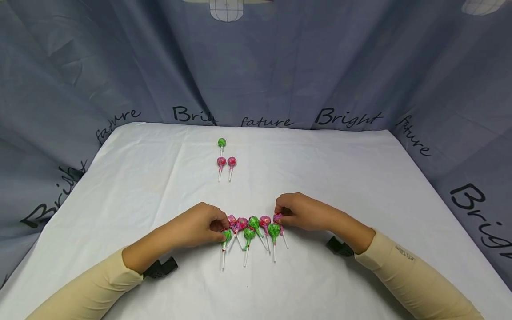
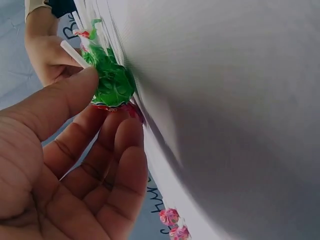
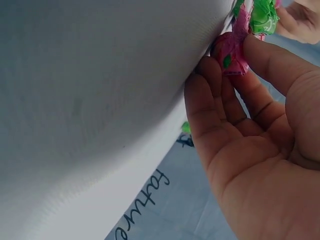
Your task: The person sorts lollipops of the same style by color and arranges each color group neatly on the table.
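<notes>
Several wrapped lollipops lie bunched in two uneven rows on the white cloth, sticks toward me. At the bunch's left end my left hand (image 1: 204, 226) has its thumb and fingers about a green lollipop (image 2: 112, 82), pinching its head. A pink lollipop (image 1: 232, 220) lies right by those fingers. On the right end, my right hand (image 1: 301, 211) pinches the head of a pink lollipop (image 3: 234, 56) between thumb and fingers. Between the hands lie a green lollipop (image 1: 274, 230), another green lollipop (image 1: 249, 234) and more pink ones.
Farther back on the cloth-covered table (image 1: 340, 169) lie a green lollipop (image 1: 222, 142) and, in front of it, two pink lollipops (image 1: 232, 162) side by side. A grey-blue curtain (image 1: 280, 66) with printed lettering hangs behind and around the table.
</notes>
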`<action>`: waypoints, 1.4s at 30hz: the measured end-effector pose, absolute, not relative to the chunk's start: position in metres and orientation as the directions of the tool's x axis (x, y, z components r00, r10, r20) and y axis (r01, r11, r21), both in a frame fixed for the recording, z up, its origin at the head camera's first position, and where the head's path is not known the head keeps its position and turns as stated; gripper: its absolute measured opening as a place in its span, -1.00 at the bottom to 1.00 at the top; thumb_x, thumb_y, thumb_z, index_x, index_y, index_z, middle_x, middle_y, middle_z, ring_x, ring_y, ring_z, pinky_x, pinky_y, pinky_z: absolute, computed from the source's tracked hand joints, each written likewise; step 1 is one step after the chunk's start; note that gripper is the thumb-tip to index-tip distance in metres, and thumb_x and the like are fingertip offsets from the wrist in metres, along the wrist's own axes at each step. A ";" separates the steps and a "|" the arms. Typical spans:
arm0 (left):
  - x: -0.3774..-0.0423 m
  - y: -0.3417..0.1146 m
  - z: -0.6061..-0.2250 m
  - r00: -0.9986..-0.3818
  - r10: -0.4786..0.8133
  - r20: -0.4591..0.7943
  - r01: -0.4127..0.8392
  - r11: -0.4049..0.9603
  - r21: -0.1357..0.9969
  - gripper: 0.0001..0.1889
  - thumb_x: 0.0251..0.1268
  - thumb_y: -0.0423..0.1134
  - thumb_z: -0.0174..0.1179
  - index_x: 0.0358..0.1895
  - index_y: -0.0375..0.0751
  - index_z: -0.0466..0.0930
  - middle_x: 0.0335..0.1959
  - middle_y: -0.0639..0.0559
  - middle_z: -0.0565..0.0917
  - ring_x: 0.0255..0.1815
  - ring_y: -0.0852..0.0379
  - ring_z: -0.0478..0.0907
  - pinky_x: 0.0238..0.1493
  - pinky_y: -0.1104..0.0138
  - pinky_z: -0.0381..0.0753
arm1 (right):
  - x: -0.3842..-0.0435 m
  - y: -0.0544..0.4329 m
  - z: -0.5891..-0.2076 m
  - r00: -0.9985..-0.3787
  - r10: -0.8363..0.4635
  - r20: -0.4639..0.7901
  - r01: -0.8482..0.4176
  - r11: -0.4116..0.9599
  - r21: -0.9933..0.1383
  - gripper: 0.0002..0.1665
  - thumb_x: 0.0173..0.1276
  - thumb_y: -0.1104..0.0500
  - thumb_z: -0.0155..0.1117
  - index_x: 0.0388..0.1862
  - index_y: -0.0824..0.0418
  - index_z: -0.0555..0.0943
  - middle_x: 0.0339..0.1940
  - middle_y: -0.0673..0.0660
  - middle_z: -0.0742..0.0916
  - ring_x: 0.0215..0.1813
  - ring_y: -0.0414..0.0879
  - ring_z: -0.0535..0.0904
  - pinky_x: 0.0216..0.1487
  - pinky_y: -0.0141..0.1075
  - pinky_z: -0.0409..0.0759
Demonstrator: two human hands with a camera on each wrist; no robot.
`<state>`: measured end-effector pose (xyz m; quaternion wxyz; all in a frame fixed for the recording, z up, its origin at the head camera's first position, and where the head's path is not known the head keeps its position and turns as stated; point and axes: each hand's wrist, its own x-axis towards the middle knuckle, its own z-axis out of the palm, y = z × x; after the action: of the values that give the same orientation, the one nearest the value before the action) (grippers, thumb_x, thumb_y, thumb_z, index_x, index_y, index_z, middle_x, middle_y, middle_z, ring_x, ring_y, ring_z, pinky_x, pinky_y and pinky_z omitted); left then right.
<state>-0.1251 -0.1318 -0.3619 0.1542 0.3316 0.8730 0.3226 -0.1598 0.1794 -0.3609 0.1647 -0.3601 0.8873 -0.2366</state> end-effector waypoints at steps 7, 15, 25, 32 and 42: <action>-0.121 -0.134 -0.361 -0.726 0.687 -0.028 0.502 0.557 0.662 -0.86 0.08 -0.41 0.45 -0.36 -0.13 0.67 -0.45 0.26 0.57 -0.43 0.34 0.45 -0.35 0.39 0.53 | -0.163 0.174 -0.356 -0.686 -0.719 -0.115 -0.577 0.633 -0.517 -0.88 0.33 0.21 0.40 -0.33 0.07 0.60 -0.41 -0.12 0.55 -0.33 -0.20 0.44 -0.30 -0.34 0.49; -0.120 -0.134 -0.361 -0.735 0.677 -0.043 0.460 0.544 0.701 -0.85 0.08 -0.43 0.44 -0.37 -0.15 0.65 -0.46 0.23 0.60 -0.44 0.35 0.51 -0.35 0.39 0.57 | -0.187 0.168 -0.340 -0.750 -0.658 -0.064 -0.531 0.658 -0.535 -0.88 0.30 0.20 0.43 -0.32 0.07 0.62 -0.43 -0.09 0.62 -0.36 -0.17 0.49 -0.33 -0.28 0.53; -0.122 -0.133 -0.363 -0.734 0.678 -0.046 0.452 0.537 0.713 -0.84 0.07 -0.44 0.44 -0.38 -0.16 0.65 -0.46 0.23 0.60 -0.44 0.35 0.53 -0.34 0.39 0.58 | -0.237 0.146 -0.340 -0.805 -0.592 -0.039 -0.469 0.674 -0.571 -0.94 0.36 0.21 0.38 -0.25 0.15 0.64 -0.40 -0.01 0.67 -0.32 -0.10 0.50 -0.29 -0.24 0.51; -0.122 -0.132 -0.361 -0.728 0.684 -0.046 0.455 0.533 0.714 -0.85 0.08 -0.44 0.44 -0.37 -0.17 0.65 -0.44 0.21 0.61 -0.42 0.33 0.55 -0.33 0.39 0.58 | -0.272 0.127 -0.342 -0.835 -0.550 -0.026 -0.441 0.696 -0.567 -0.91 0.38 0.16 0.37 -0.23 0.15 0.63 -0.34 0.03 0.69 -0.26 -0.07 0.51 -0.21 -0.22 0.48; -0.122 -0.131 -0.361 -0.724 0.689 -0.040 0.465 0.530 0.709 -0.85 0.07 -0.45 0.44 -0.37 -0.19 0.66 -0.44 0.21 0.61 -0.43 0.34 0.54 -0.32 0.40 0.58 | -0.303 0.105 -0.350 -0.851 -0.519 -0.083 -0.379 0.715 -0.588 -0.83 0.39 0.12 0.35 -0.17 0.19 0.62 -0.25 0.08 0.70 -0.17 -0.05 0.51 -0.09 -0.21 0.49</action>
<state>-0.1216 -0.1314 -0.3614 0.1597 0.3355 0.8599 0.3499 -0.3033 0.1048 -0.3504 0.1217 -0.2443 0.9180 -0.2878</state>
